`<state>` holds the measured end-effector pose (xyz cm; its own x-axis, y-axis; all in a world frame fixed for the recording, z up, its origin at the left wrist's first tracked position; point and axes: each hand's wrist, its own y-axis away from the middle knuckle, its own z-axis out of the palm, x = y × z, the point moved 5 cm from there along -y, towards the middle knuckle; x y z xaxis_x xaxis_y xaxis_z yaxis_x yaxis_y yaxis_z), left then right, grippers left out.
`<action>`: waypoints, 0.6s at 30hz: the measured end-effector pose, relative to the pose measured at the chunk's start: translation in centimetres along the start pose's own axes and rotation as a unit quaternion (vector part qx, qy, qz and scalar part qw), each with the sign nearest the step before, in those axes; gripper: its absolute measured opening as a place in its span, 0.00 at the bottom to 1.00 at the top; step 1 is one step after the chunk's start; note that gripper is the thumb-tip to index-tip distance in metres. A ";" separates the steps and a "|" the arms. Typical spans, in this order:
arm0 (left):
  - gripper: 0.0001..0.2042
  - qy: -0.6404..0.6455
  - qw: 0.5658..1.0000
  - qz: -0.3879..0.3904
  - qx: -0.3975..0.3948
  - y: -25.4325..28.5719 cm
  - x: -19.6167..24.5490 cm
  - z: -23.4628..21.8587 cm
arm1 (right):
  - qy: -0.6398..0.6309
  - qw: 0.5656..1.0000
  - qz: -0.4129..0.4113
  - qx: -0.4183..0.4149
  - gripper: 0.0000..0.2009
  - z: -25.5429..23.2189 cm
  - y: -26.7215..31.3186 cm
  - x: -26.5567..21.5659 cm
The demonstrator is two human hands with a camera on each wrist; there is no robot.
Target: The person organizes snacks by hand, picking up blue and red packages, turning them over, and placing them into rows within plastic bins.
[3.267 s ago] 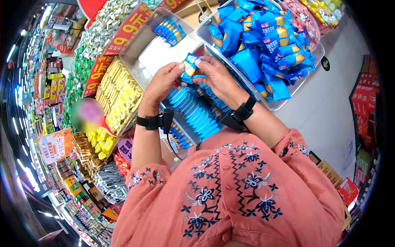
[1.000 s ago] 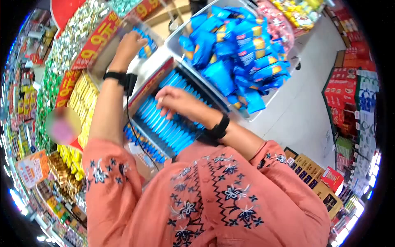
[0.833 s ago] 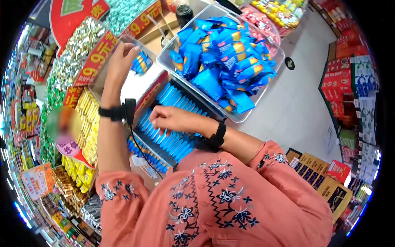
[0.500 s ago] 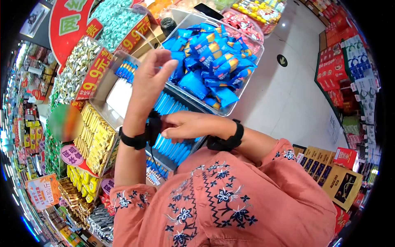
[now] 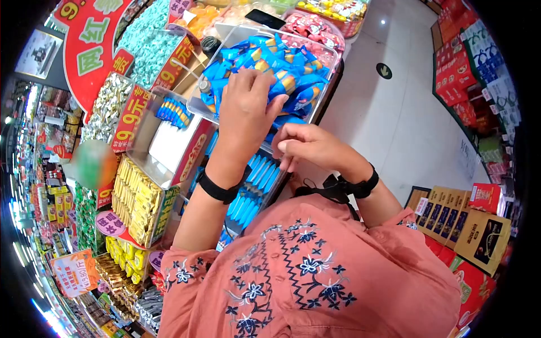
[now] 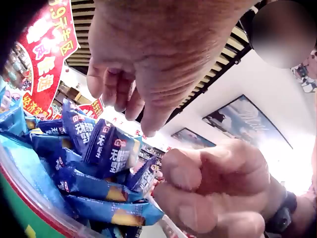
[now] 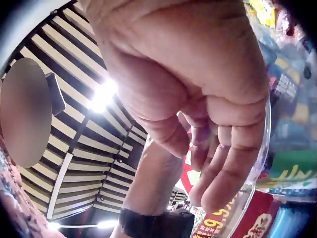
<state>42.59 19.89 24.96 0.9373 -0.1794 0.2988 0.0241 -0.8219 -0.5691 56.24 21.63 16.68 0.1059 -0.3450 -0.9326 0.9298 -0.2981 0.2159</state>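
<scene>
My left hand hangs over the clear plastic bin heaped with blue snack packets. Its fingers droop loosely with nothing between them; in the left wrist view these fingertips are above the packets. By the bin's near corner is my right hand, fingers loosely bent and empty, as the right wrist view of that hand also shows. Below both hands, slim blue packets stand in rows in a tray, partly hidden by my left forearm.
Left of the bin, a clear box holds a short row of blue packets and a white panel. Yellow-wrapped sweets fill a nearer compartment. A black phone lies beyond the bin. Floor runs along the right.
The packet held between both hands earlier is gone from them. My left hand went to the box at left, then swung right over the bin; my right hand has moved right from the tray.
</scene>
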 end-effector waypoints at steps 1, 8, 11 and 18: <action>0.17 -0.010 1.000 0.004 0.001 0.2 0.1 0.3 | -0.017 1.000 -0.001 0.013 0.12 -0.3 0.3 -0.1; 0.17 -0.042 0.999 -0.019 0.010 1.7 0.6 1.5 | 0.064 0.947 -0.179 0.261 0.11 -5.4 2.2 -4.8; 0.17 -0.022 0.999 -0.027 0.006 2.1 0.8 1.6 | 0.463 0.752 -0.321 0.341 0.16 -5.6 2.4 -8.2; 0.16 0.015 1.000 -0.022 0.014 3.1 0.0 1.8 | 0.446 0.801 -0.298 0.266 0.13 -6.0 -0.7 -7.3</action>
<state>43.29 18.30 21.84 0.9246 -0.1592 0.3462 0.0755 -0.8139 -0.5760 56.96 29.69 21.60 0.1304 0.7016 -0.7005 0.6518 -0.5930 -0.4727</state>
